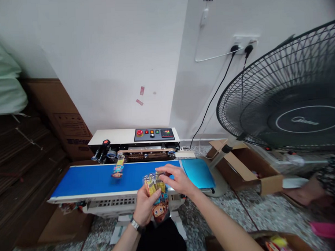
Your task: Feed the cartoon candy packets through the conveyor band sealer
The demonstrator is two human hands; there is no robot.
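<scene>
My left hand [145, 205] wraps round several small printed packets [160, 210] with yellow tops and a cartoon face, in front of the blue conveyor belt [89, 177]. At the packets' top edges, my right hand [174, 176] pinches with bent fingers. A similar packet [118, 169] hangs over the belt's left part, its top at the rollers of a sealing machine [115, 136]. The machine's panel [154, 134] has coloured buttons and a lit red and green display.
A large fan [287, 88] stands at the right, above an open cardboard box [240, 167]. Another box [292, 242] holds packets at the bottom right. Stacked cardboard [23, 163] fills the left. A person's leg [307, 192] shows at the right edge.
</scene>
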